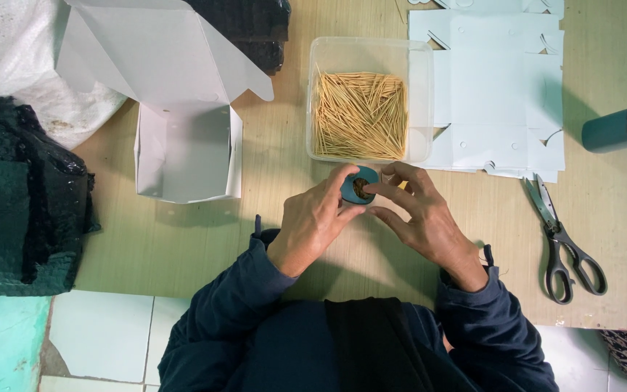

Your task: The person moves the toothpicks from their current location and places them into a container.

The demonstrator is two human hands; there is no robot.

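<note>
Blue holder (361, 185), a small round container with a dark opening at its top, sits between my two hands just above the wooden table (205, 239), right in front of the clear plastic tub (369, 52). My left hand (312, 223) grasps the holder from the left, thumb and forefinger curled around its side. My right hand (421, 216) meets it from the right, fingertips (377, 189) pinching at the rim by the opening; I cannot tell whether anything is pinched between them. Something brownish shows inside the opening, too small for me to make out.

I see the tub filled with a loose heap of toothpicks (361, 116), lying mostly lengthwise. To the right of the tub, partly under it, lies a stack of flat, unfolded white cardboard blanks (506, 94). Scissors (564, 243) with dark handles rest shut on the table to the right of my right hand, blades pointing away from me. A teal cylinder (618, 127) lies at the table's right edge. On the left stands an assembled white box (183, 149), its lid flipped open. Dark green bubble wrap (16, 203) lies at the far left, beside a white sack (16, 51).
</note>
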